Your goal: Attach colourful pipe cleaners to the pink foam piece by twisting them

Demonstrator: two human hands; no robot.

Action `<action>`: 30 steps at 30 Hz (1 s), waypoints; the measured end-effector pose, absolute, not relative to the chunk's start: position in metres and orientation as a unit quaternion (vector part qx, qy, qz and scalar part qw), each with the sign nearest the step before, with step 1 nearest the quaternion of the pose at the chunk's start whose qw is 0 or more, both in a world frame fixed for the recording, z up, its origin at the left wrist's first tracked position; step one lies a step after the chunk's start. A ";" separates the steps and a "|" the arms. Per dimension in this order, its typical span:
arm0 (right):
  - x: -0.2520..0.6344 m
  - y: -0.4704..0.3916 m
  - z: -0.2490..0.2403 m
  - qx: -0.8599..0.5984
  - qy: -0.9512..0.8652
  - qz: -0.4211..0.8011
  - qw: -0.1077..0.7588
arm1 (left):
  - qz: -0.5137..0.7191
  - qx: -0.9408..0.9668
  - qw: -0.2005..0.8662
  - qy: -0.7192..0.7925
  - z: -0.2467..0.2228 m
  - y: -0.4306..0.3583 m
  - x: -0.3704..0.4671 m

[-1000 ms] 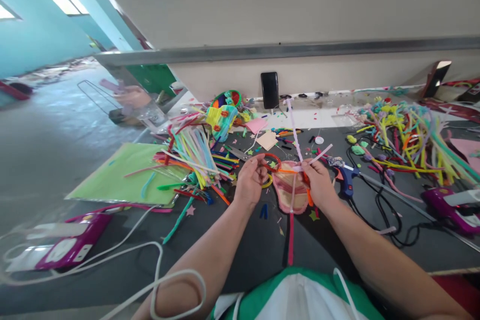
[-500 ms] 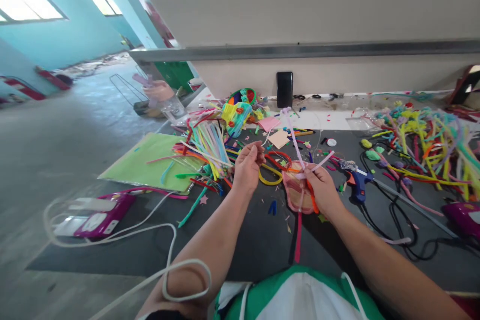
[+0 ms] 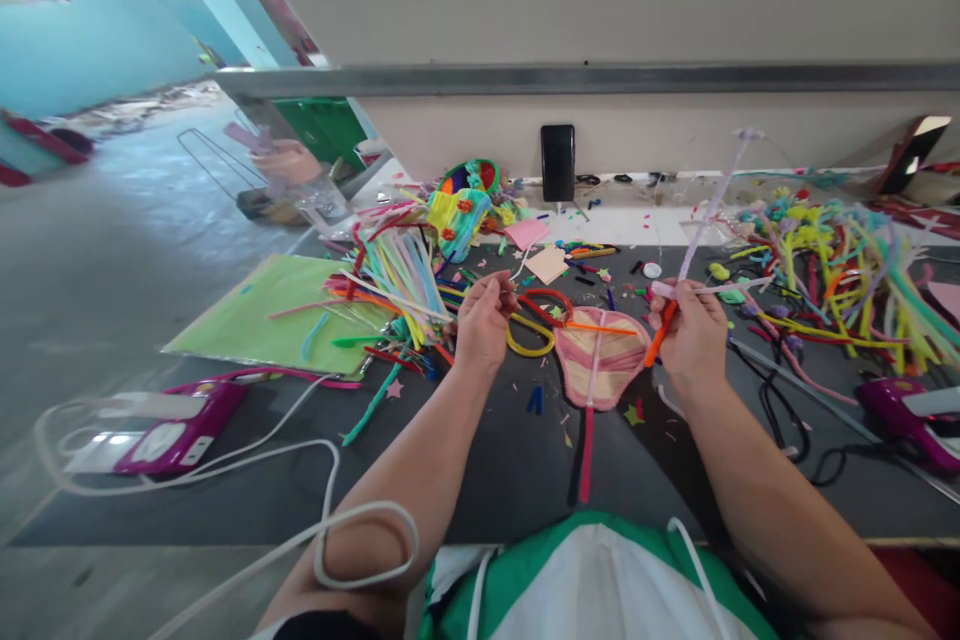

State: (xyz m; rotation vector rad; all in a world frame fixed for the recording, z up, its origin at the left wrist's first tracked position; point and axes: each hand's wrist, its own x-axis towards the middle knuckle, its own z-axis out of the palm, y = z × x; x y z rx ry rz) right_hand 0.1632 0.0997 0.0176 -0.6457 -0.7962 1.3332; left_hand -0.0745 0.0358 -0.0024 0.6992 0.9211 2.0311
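Note:
My right hand (image 3: 694, 335) is closed on a lilac pipe cleaner piece (image 3: 705, 230) that stands up from the fingers, with a short crossbar and an orange end at its base. Left of it lies a pink-and-cream striped fan shape (image 3: 577, 375) with a red stem (image 3: 588, 455) pointing at me. An orange strip (image 3: 600, 327) crosses its top. My left hand (image 3: 484, 320) hovers left of the fan, fingertips pinched together. A thin white strip (image 3: 523, 262) shows by those fingertips; whether they hold it is unclear. Near that hand are a yellow loop (image 3: 531, 352) and a red loop (image 3: 559, 295).
Bundled pipe cleaners (image 3: 405, 270) lie on a green sheet (image 3: 255, 320) at left. A colourful heap (image 3: 840, 270) covers the right side. A phone (image 3: 557, 163) leans at the back. Purple power strips (image 3: 180, 430) and white cable (image 3: 330, 490) lie near my arms.
My right hand has moved right with the lilac piece, off the striped fan, which now shows whole. The glue gun is now hidden behind that hand. My left hand stays pinched.

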 end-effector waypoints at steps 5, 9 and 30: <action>0.149 0.087 0.010 -0.303 -0.370 0.625 0.617 | 0.793 0.285 0.388 0.373 -0.003 0.035 -0.072; 0.137 0.072 0.000 -0.322 -0.402 0.647 0.562 | 0.790 0.291 0.386 0.378 -0.003 0.036 -0.072; 0.124 0.036 0.008 -0.304 -0.457 0.693 0.468 | 0.599 0.626 -0.008 0.499 0.110 0.040 -0.068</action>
